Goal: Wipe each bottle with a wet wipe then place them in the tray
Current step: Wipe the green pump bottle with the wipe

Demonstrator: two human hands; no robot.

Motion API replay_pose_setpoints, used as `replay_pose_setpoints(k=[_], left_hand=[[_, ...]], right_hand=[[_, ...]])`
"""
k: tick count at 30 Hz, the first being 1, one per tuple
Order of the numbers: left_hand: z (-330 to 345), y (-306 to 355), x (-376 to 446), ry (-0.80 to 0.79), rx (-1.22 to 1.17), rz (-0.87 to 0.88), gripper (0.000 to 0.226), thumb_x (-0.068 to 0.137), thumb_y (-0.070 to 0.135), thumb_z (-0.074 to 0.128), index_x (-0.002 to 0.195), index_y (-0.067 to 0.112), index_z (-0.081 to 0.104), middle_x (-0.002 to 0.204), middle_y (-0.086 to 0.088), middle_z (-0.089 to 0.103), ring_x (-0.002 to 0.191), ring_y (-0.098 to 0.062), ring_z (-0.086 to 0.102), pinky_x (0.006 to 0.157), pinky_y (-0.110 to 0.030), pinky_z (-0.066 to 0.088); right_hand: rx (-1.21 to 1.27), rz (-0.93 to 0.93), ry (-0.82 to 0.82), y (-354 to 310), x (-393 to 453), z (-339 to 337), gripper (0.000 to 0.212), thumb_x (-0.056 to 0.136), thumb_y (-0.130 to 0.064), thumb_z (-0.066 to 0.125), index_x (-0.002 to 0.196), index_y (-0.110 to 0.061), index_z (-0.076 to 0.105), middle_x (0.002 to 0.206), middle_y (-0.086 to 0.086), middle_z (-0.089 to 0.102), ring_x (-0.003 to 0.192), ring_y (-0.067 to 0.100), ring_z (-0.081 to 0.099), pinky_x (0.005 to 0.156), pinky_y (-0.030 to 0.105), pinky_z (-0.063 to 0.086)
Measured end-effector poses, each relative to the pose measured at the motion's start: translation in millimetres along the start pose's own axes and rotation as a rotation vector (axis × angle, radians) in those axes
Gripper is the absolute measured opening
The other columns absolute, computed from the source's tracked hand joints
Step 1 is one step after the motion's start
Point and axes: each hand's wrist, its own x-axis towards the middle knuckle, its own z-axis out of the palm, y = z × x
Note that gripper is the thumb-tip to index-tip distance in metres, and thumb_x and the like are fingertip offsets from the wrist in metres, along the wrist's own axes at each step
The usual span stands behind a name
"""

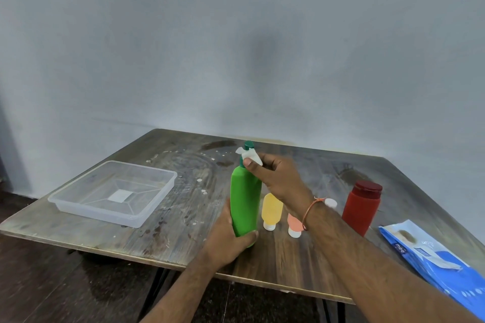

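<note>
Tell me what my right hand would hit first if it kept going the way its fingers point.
Probably the green bottle: the right hand already presses the wet wipe against its neck.

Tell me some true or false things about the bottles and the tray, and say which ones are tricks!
1. The left hand holds the green bottle near its bottom. True.
2. The right hand pinches a wet wipe by the bottle's neck. True.
3. The clear tray has two bottles in it. False: no bottles are in it.
4. The red bottle is lying on its side. False: it stands upright.
5. The yellow bottle stands on its white cap. True.
</note>
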Motion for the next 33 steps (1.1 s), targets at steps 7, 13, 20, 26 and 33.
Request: replay_pose_setpoints(k=[7, 13, 20, 26, 33], left_hand=[[2.0, 10.6, -4.3, -0.013, -0.211, -0.052, 0.061, 0.101, 0.043, 0.062, 0.155, 0.03, 0.039, 0.14, 0.019, 0.065, 0.131, -0.002, 0.061, 0.105, -0.023, 0.05], [0.2, 24.4, -8.3, -0.028, -0.413, -0.224, 0.049, 0.106, 0.047, 0.023, 0.135, 0.03, 0.06, 0.135, 0.02, 0.07, 0.131, 0.0, 0.061, 0.105, -0.018, 0.048], [-5.3, 21.2, -3.2, -0.077, -0.339, -0.175, 0.044, 0.109, 0.04, 0.043, 0.145, 0.021, 0.059, 0.138, 0.007, 0.071, 0.133, -0.012, 0.063, 0.108, -0.028, 0.051], [-8.9, 14.6, -0.8, -0.105, -0.308, -0.164, 0.084, 0.088, 0.069, 0.068, 0.159, 0.031, 0.043, 0.152, 0.008, 0.06, 0.144, -0.012, 0.053, 0.12, -0.041, 0.041], [-4.9, 12.7, 0.6, -0.048, -0.314, -0.152, 0.071, 0.078, 0.061, 0.076, 0.142, 0.047, 0.05, 0.135, 0.024, 0.068, 0.13, -0.002, 0.062, 0.102, -0.024, 0.053]], right_hand=[[-0.191, -0.132, -0.027, 1.6, -13.1, -1.1, 0.013, 0.099, -0.041, 0.076, 0.111, -0.047, 0.076, 0.1, -0.028, 0.079, 0.097, -0.008, 0.072, 0.081, 0.01, 0.05], [-0.188, -0.162, -0.045, 4.1, -20.5, -10.3, 0.02, 0.101, -0.037, 0.074, 0.119, -0.045, 0.075, 0.116, -0.026, 0.078, 0.114, -0.005, 0.071, 0.096, 0.016, 0.051], [-0.239, -0.14, -0.02, 15.4, -20.8, -27.1, 0.032, 0.101, -0.051, 0.07, 0.128, -0.036, 0.076, 0.126, -0.021, 0.076, 0.125, 0.002, 0.066, 0.109, 0.037, 0.051], [-0.237, -0.161, -0.066, 14.4, -23.4, -29.7, 0.04, 0.098, -0.052, 0.068, 0.133, -0.033, 0.075, 0.131, -0.022, 0.073, 0.126, -0.007, 0.062, 0.098, 0.016, 0.044], [-0.213, -0.152, -0.123, 14.4, -22.2, -25.4, 0.03, 0.104, -0.038, 0.069, 0.132, -0.029, 0.077, 0.132, -0.02, 0.074, 0.128, -0.001, 0.064, 0.106, 0.026, 0.048]])
